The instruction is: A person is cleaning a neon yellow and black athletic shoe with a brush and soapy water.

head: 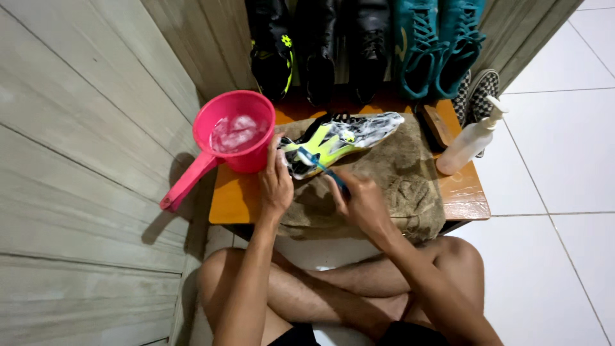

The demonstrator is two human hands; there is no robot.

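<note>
Person: sitting cross-legged on the white tile floor (564, 166), facing a low wooden table (240, 202) set against a plank wall (77, 128).
Left hand (275, 182): pressing down on the heel end of a shoe (339, 138), fingers wrapping over it and pinning it in place.
Right hand (362, 198): clenching around the handle of a toothbrush (320, 166), whose blue head is touching the shoe's side.
Shoe: lying on its side on a brown towel (397, 176), toe pointing right; yellow, black and white, looking soapy.
Towel: covering the middle of the table and drooping over its front edge.
Dipper (234, 138): pink, sitting on the table's left end just beside the left hand, holding sudsy water, handle sticking out past the edge.
Bottle (471, 138): white pump type, standing on the table's right end.
Brush (435, 125): wooden, lying between towel and bottle.
Behind: black shoes (320, 51) and teal sneakers (439, 45) lining up along the wall.
</note>
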